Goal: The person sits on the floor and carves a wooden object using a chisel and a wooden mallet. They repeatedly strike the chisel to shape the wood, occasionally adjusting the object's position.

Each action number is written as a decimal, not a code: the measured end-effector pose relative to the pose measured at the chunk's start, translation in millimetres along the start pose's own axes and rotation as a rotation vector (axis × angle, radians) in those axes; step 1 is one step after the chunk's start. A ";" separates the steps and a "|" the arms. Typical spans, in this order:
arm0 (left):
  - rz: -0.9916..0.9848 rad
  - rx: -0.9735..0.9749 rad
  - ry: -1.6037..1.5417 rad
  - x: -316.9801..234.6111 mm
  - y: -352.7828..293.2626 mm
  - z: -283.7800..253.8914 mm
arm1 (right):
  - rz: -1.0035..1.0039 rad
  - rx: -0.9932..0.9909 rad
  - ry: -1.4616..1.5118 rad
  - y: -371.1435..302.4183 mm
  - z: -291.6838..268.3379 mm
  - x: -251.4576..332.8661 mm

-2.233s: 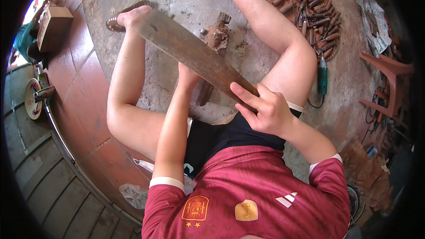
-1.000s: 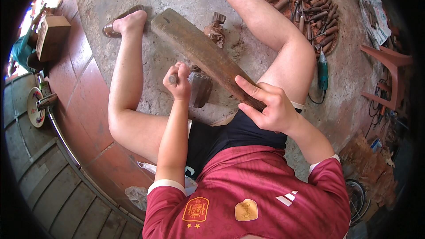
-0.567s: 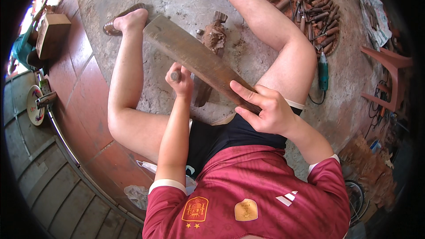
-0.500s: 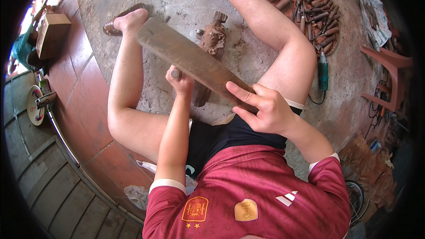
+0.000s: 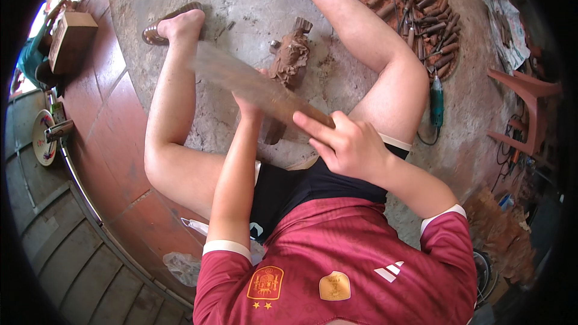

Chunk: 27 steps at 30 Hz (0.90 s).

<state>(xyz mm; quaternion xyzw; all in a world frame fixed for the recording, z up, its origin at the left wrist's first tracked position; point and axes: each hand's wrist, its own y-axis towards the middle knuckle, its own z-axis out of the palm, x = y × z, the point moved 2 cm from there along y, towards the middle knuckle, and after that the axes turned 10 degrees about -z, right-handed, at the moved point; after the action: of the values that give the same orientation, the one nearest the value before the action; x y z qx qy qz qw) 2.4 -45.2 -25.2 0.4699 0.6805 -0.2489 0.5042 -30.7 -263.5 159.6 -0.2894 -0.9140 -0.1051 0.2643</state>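
Note:
My right hand (image 5: 356, 149) is closed round the near end of a long flat wooden mallet (image 5: 280, 97), forefinger stretched along it. The mallet slants up to the left, its far end smeared by motion. Beneath it, my left hand (image 5: 248, 108) is closed on a chisel, whose round handle end the mallet now covers. A carved brown wood figure (image 5: 291, 59) lies on the concrete between my legs, just beyond my left hand. Its lower part (image 5: 275, 132) shows below the mallet; where the chisel's edge sits is hidden.
At the far right, many wooden-handled chisels (image 5: 430, 23) lie on reddish sawdust. A teal power tool (image 5: 436, 101) with a cord lies nearer me. An overturned reddish plastic stool (image 5: 530, 105) stands right. At left are a wooden box (image 5: 75, 31) and a round dish-shaped thing (image 5: 44, 138).
The mallet has dropped slightly toward my left hand and now covers the chisel's handle end. My right hand has shifted a little left.

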 end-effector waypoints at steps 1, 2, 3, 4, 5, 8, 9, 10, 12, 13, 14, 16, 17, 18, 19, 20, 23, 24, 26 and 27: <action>0.013 0.019 -0.118 -12.7 2.2 -2.8 | 0.018 -0.017 0.029 2.6 -3.0 -2.2; 0.027 0.038 -0.236 -20.3 3.2 -4.6 | 0.036 -0.035 0.059 5.7 -8.4 -3.9; -0.001 0.068 -0.188 -13.8 3.2 -6.0 | 0.054 -0.053 0.088 8.3 -14.1 -5.2; -0.025 0.061 -0.201 -19.3 2.8 -5.9 | 0.075 -0.065 0.119 8.0 -17.9 -5.7; -0.049 0.055 -0.214 -24.5 3.4 -5.8 | 0.051 -0.109 0.122 7.6 -19.8 -4.1; -0.115 0.077 -0.237 -24.8 9.7 -5.6 | 0.069 -0.012 0.074 8.9 -19.0 -8.4; -0.171 0.099 -0.279 -12.9 7.9 -1.7 | 0.095 0.032 0.128 7.6 -12.2 -18.1; -0.224 0.128 -0.318 -11.3 10.8 1.1 | 0.106 0.010 0.135 8.2 -14.9 -19.4; -0.213 0.122 -0.304 -10.5 14.1 2.4 | 0.127 -0.032 0.148 10.5 -22.6 -19.7; -0.223 0.126 -0.299 -14.5 12.9 2.1 | 0.116 -0.119 0.156 8.3 -22.8 -17.3; -0.233 0.130 -0.294 -16.3 10.5 2.2 | 0.094 -0.154 0.177 6.2 -20.4 -17.6; -0.241 0.075 -0.352 -13.5 6.3 0.3 | 0.040 -0.233 0.215 4.9 -16.5 -20.2; -0.238 0.044 -0.379 -12.7 6.6 -2.0 | 0.049 -0.194 0.229 5.2 -16.9 -22.0; -0.235 0.013 -0.407 -11.6 7.5 -4.6 | 0.058 -0.155 0.242 4.3 -18.3 -24.3; -0.221 -0.018 -0.390 -12.9 8.1 -8.3 | 0.074 -0.113 0.258 1.8 -18.2 -26.0; -0.216 -0.029 -0.386 -14.2 7.7 -11.6 | 0.079 -0.123 0.283 -1.1 -16.8 -27.0; -0.171 -0.073 -0.339 -23.7 6.1 -19.1 | 0.085 -0.150 0.337 -7.1 -12.2 -26.8; -0.147 -0.091 -0.347 -18.5 3.7 -17.6 | 0.085 -0.159 0.338 -7.4 -13.7 -25.8; -0.088 -0.122 -0.366 -16.1 4.4 -14.2 | 0.079 -0.183 0.342 -6.8 -15.0 -24.8; -0.160 -0.147 -0.384 -13.8 -0.3 -14.1 | 0.074 -0.194 0.348 -6.7 -14.9 -24.4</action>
<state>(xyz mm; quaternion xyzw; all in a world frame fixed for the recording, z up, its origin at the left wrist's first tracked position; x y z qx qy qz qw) -3.6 -39.2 -7.4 0.3205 0.6231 -0.3229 0.6362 -11.4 -285.7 158.6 -0.3244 -0.8288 -0.2315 0.3928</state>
